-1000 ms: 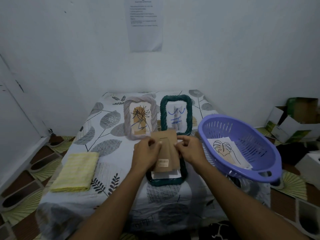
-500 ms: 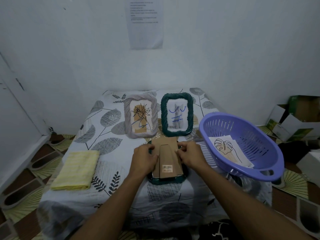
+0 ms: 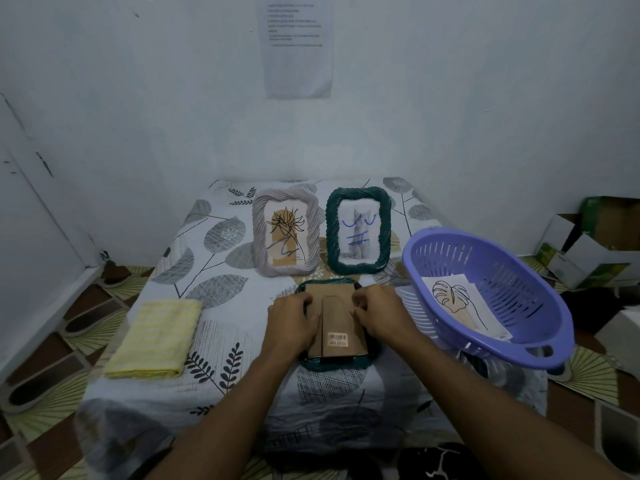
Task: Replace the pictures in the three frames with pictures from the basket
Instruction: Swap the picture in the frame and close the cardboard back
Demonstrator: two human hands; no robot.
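At centre frame my left hand (image 3: 292,318) and right hand (image 3: 379,315) press curled fingers on the backing (image 3: 341,320) of the face-down frame (image 3: 334,363), gripping nothing. To seat it well, I judge I should push evenly along both edges until it sits flush, then close any tabs, hidden under my fingers. The basket (image 3: 450,327), right, holds more pictures (image 3: 460,303).

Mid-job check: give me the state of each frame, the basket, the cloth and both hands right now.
Grey frame: upright, holds plant drawing.
Green frame: upright, holds cat picture.
Third frame: face down, cardboard back in place.
Basket: tilted, leaf pictures inside.
Cloth: folded, flat.
Left hand: pressing the back.
Right hand: pressing the back.
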